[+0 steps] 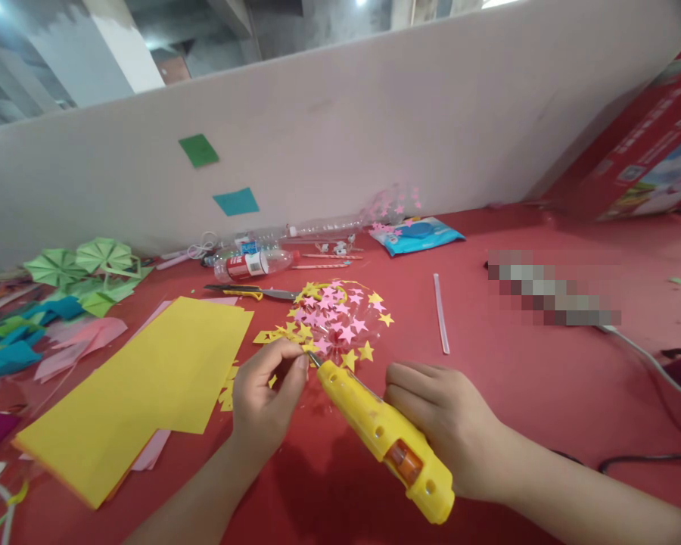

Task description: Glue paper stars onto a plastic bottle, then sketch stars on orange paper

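My right hand (431,416) is wrapped round a yellow hot glue gun (374,420), its metal nozzle pointing up and left. In my left hand (266,386), thumb and forefinger pinch a small yellow paper star (309,349) right by the nozzle tip; the fingers partly hide it. Just beyond both hands sits a clear plastic piece, like a cut bottle bottom (368,306), covered with pink paper stars (347,333) and a few yellow ones. More yellow stars (349,359) lie around it on the red table.
Yellow paper sheets (141,386) lie at left, with green folded paper (105,256) behind. Scissors (278,294), a yellow cutter (244,292), plastic bottles (255,263) and a blue wipes pack (417,236) are farther back. A glue stick (441,314) lies right; a white cable (652,359) runs off right.
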Demonstrator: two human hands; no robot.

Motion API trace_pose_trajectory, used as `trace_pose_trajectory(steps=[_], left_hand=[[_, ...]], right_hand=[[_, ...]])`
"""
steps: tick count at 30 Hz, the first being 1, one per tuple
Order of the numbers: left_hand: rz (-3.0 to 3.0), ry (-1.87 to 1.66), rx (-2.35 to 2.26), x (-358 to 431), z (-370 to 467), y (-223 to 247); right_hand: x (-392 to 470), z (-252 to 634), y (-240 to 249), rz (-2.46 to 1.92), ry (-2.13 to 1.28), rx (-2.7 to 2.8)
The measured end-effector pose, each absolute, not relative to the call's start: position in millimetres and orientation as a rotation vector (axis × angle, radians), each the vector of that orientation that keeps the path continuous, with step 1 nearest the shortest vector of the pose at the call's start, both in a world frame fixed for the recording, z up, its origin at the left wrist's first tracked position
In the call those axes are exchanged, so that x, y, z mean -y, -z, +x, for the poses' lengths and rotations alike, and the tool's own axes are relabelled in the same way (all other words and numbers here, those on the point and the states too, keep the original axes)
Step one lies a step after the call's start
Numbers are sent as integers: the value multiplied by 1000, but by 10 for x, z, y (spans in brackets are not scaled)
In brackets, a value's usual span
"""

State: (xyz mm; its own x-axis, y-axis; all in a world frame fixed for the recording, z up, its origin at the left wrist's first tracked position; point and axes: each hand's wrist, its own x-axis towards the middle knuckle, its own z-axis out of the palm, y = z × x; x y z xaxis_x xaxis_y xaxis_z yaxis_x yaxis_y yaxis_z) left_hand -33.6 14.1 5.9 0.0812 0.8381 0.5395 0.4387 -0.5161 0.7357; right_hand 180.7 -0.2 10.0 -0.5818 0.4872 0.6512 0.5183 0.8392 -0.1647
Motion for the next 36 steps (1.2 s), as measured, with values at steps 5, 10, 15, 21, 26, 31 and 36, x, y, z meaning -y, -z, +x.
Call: trace_pose_trajectory(steps=[5,10,15,21,26,31,36], left_hand=[[1978,-1428,-1270,-141,-328,-72],[1992,-1420,-1285,-133,-327,-87],[2089,-1438,-1279,-143,-337,-89],[2179,-1463,-1281,-164,-345,-84],[2168,-1462,-1267,-157,-347,-88],[2171,-1456,-1302,-147,-334,-106],[2203,-1457,-1311,-156,-331,-108]], right_hand=[[0,1817,-87,-730,53,2295],[2,1813,-98,-729,39,2293],[4,1808,-105,-738,13,2292],[-2,1817,-102,-723,-22,2289],[-4,1817,-105,-731,-25,2296],[-3,1815,-109,-738,-19,2298],[2,1824,-105,-745,-33,2302]])
